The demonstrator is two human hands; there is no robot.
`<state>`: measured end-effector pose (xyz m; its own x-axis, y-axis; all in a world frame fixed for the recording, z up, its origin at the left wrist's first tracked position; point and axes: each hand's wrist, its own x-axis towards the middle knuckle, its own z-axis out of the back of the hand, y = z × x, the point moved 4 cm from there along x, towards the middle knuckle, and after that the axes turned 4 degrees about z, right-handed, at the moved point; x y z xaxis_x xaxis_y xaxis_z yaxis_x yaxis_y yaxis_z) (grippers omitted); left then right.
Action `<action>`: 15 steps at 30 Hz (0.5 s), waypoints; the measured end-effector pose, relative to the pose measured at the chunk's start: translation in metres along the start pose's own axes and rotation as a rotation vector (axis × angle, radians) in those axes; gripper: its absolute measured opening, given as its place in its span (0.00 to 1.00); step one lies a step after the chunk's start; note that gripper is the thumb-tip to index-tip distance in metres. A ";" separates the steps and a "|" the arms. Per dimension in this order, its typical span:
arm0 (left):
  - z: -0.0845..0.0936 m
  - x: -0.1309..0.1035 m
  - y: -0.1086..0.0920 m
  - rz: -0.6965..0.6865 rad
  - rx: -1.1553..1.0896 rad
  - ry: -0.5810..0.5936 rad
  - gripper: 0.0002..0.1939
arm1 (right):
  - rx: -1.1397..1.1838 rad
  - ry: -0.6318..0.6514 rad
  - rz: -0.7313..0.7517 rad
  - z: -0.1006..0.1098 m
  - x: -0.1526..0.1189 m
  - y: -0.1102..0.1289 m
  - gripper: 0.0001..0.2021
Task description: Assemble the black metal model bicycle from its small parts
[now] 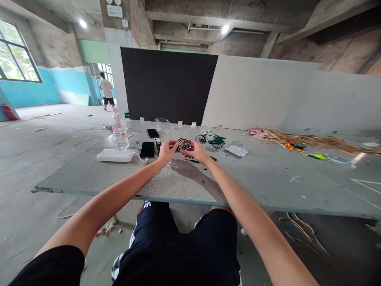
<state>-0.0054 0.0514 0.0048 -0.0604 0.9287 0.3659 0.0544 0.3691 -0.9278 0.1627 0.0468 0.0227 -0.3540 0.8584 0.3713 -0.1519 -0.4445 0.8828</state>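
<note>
A small black spoked toy bicycle wheel (185, 144) is held up between my two hands, above the table. My left hand (167, 151) pinches its left side, with fingers closed. My right hand (196, 151) grips the right side, also closed. A thin dark piece sticks up at the wheel's upper left; whether it is joined to the wheel I cannot tell. Just beyond my right hand stands a green model bicycle (211, 140), upright on the table. Behind my left hand is another dark part (158, 143), partly hidden. Thin black pieces (193, 160) lie below my right hand.
Left of my hands are a phone (147, 150) with a cable, a white power bank (114, 155), a second phone (152, 133) and a water bottle (120, 133). A paper slip (237, 150) lies right. Dried strips (315, 141) cover the far right. Someone (106, 91) stands far left.
</note>
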 end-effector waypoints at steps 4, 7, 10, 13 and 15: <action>-0.002 -0.001 0.001 0.005 -0.023 -0.005 0.08 | -0.025 -0.001 0.018 0.000 0.002 -0.006 0.28; 0.000 0.000 0.001 -0.004 -0.037 -0.040 0.10 | 0.031 -0.017 -0.003 0.003 0.003 -0.007 0.32; 0.002 0.001 0.002 0.015 -0.055 -0.048 0.11 | 0.101 -0.016 -0.034 0.003 0.002 -0.007 0.34; 0.002 0.001 0.002 0.037 -0.071 -0.036 0.12 | 0.091 0.004 -0.034 0.001 0.001 -0.008 0.34; 0.000 -0.001 0.002 0.050 -0.090 -0.015 0.13 | 0.047 -0.008 -0.011 0.002 0.002 -0.009 0.33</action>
<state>-0.0052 0.0515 0.0028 -0.0705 0.9455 0.3178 0.1469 0.3250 -0.9342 0.1655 0.0527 0.0160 -0.3452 0.8651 0.3640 -0.1119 -0.4230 0.8992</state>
